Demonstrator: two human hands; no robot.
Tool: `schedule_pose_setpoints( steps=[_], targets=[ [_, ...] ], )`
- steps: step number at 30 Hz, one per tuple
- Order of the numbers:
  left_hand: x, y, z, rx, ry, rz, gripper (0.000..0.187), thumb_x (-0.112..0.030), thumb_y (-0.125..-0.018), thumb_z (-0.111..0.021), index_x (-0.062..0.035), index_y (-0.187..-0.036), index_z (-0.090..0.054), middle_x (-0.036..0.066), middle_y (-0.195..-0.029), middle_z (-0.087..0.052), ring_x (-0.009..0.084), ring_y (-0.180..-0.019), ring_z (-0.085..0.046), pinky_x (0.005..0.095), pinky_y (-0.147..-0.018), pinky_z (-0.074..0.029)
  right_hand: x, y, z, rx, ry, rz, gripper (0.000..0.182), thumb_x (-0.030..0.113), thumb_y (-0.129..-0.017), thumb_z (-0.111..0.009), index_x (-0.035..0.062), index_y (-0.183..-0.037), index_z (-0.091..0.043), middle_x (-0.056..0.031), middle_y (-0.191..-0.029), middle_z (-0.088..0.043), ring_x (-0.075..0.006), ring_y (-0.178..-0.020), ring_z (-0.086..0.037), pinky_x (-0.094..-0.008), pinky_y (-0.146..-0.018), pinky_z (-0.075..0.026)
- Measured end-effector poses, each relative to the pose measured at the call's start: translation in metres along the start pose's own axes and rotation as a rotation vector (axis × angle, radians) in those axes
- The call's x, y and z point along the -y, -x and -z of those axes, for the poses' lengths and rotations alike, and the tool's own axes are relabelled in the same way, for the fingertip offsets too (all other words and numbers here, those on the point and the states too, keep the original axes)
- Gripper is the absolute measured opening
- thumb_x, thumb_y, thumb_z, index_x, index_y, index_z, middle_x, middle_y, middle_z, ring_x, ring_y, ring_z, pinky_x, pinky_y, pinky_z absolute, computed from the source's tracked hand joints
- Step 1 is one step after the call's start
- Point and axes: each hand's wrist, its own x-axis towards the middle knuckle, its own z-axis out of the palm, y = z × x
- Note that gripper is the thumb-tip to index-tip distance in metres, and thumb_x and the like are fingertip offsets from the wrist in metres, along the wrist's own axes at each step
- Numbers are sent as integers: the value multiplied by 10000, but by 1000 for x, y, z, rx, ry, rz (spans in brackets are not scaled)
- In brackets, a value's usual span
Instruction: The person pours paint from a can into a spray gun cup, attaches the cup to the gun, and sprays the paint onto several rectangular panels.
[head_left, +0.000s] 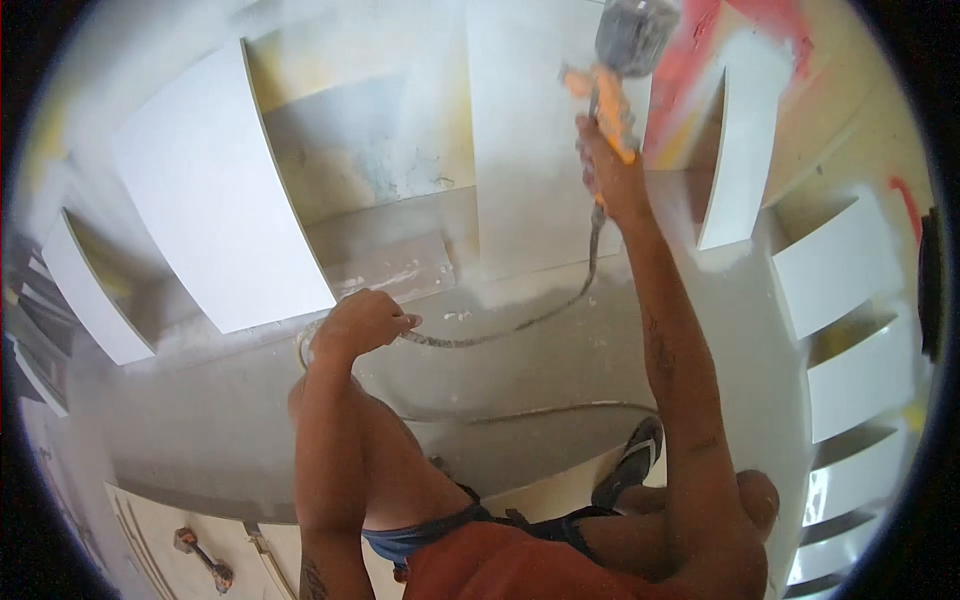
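Note:
My right hand (608,170) is wrapped round the handle of an orange spray gun (614,105), raised in front of a tall pale panel (535,190). A greyish cup (636,38) sits on top of the gun, slightly blurred. From the base of its handle a thin hose (540,320) curves down and left to my left hand (362,322). That hand is closed round the hose, above my bent knee. Further along, the hose lies across the floor behind my legs.
White panels lean on the wall at left (215,190) and right (745,150). Several smaller white pieces (840,260) stand along the right side. A flat board (400,268) lies at the wall's foot. A dumbbell-shaped tool (205,562) rests on a pale sheet at lower left.

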Motion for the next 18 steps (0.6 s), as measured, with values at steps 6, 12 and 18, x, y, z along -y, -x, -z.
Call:
schedule_pose_setpoints(
  steps=[6, 12, 18],
  targets=[
    [11, 1, 0, -159, 58, 23, 506, -506, -917, -574, -47, -823, -766, 121, -668, -680, 280, -691, -675, 440, -732, -525, -17, -5, 30, 19, -2, -20, 212, 335, -937, -664, 170, -831, -583, 91, -634, -467, -11, -491, -387, -188, -422, -301],
    [-12, -1, 7, -40, 93, -5, 475, -471, -875, -622, -28, -750, -740, 162, -730, -684, 318, -743, -664, 433, -730, -503, -179, 87, 135, 450, 667, 260, 274, 352, -915, -657, 88, -958, -599, 24, -745, -547, -79, -508, -448, -247, -420, -359],
    [-25, -27, -6, -85, -45, -83, 482, -504, -864, -634, -54, -735, -747, 140, -708, -687, 314, -719, -661, 428, -724, -506, -135, 86, 116, 379, 633, -385, 311, 379, -898, -664, 85, -975, -595, 8, -734, -544, -96, -509, -453, -261, -446, -391]
  ],
)
